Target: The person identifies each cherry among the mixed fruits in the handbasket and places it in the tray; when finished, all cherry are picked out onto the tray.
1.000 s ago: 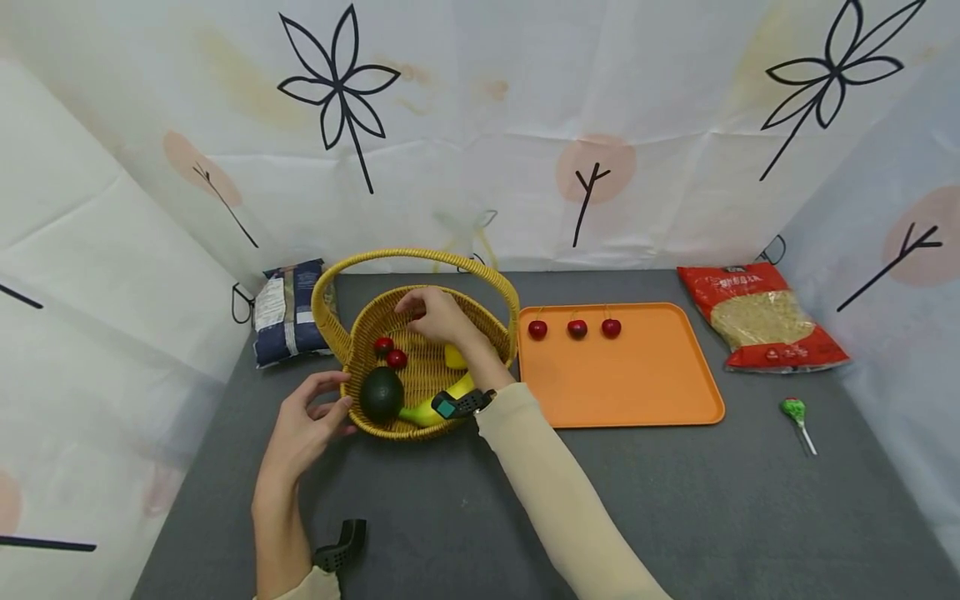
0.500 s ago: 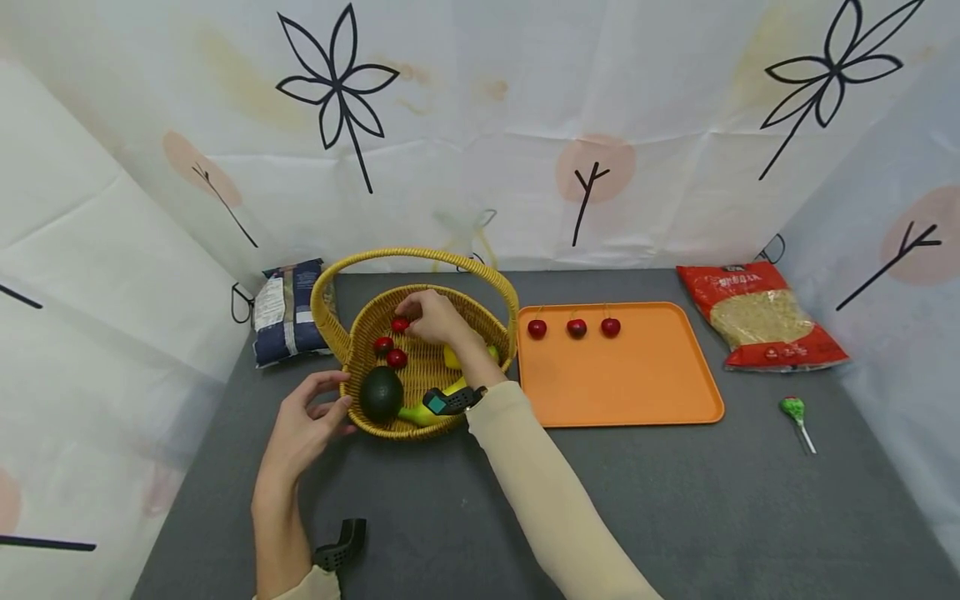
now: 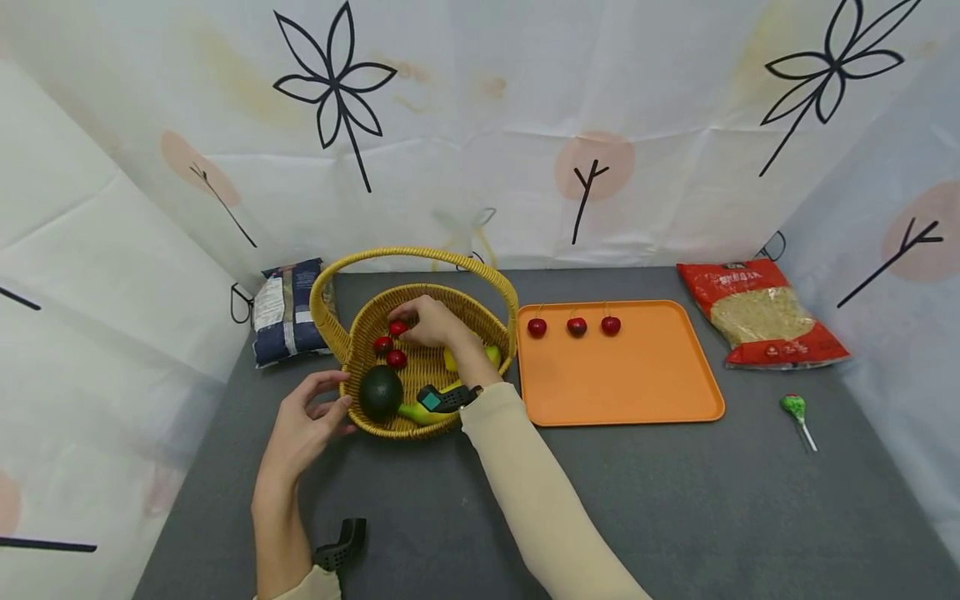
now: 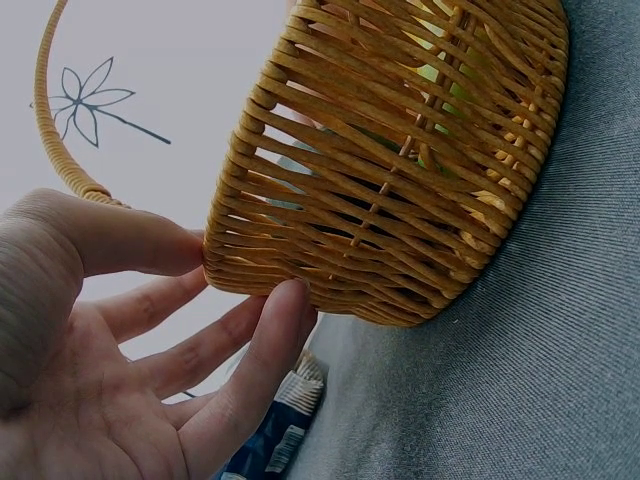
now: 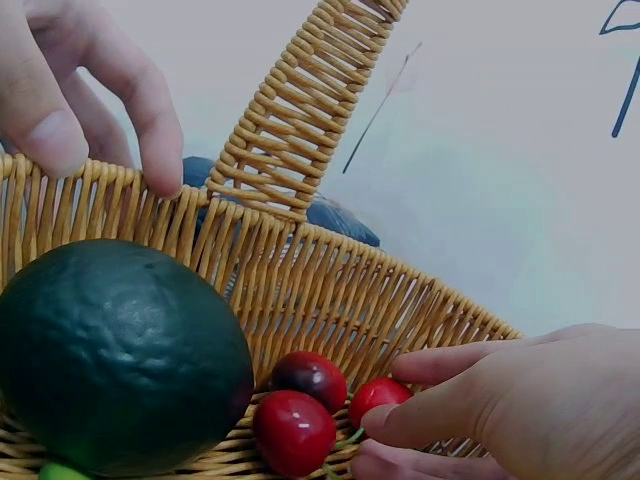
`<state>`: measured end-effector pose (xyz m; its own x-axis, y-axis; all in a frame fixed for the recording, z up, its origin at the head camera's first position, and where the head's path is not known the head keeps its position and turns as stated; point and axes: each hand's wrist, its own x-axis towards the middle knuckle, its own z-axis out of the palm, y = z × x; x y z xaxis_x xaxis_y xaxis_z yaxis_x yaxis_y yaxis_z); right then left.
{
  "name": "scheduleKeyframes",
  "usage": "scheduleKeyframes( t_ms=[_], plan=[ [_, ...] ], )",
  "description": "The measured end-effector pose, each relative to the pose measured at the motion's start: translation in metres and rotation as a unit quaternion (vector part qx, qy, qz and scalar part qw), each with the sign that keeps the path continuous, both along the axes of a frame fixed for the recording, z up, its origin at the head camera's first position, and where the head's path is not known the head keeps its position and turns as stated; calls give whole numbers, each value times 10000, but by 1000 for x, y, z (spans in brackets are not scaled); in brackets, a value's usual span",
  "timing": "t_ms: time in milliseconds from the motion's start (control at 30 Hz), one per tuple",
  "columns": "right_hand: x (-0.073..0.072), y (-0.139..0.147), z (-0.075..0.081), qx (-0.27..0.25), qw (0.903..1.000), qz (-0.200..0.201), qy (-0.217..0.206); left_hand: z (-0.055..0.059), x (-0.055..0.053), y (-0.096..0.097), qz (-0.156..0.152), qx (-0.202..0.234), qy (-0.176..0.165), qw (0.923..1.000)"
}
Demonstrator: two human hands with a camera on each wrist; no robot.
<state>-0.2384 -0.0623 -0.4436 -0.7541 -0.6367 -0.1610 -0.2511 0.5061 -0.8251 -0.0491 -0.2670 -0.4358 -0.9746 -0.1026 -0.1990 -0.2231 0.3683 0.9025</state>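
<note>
A yellow wicker basket (image 3: 420, 292) with a tall arched handle stands left of centre. My left hand (image 3: 303, 425) holds its left rim, thumb and fingertips on the weave, as the left wrist view shows. Inside the basket my right hand (image 3: 435, 323) pinches a red cherry (image 5: 378, 400) between thumb and fingers near the wicker wall. Beside that cherry lie a darker cherry (image 5: 308, 378) and another red cherry (image 5: 294, 433). A dark green avocado (image 3: 380, 393) sits at the basket's near left. The banana (image 3: 423, 413) is partly hidden under my right wrist.
An orange tray (image 3: 622, 375) to the right bears three cherries (image 3: 576, 327) along its back edge. A red bag (image 3: 761, 315) and a green lollipop (image 3: 793, 407) lie farther right. Behind the basket's left side is a dark blue bag (image 3: 288, 312).
My right hand has moved slightly left and nearer inside the basket. The third cherry, out of sight at first, now shows at its fingertips beside the other two. My left hand stays put.
</note>
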Motion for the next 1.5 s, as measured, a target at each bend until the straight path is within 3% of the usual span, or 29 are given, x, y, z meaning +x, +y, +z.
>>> scheduleKeyframes(
  t_ms=[433, 1067, 1500],
  plan=[
    [-1, -2, -3, -152, 9997, -61, -157, -1, 0, 0, 17, -17, -25, 10000],
    [-1, -5, -4, -79, 9999, -71, 120, 0, 0, 1, 19, 28, -45, 10000],
    [10, 12, 15, -707, 9964, 99, 461, -2, 0, 0, 17, 42, -25, 10000]
  ],
)
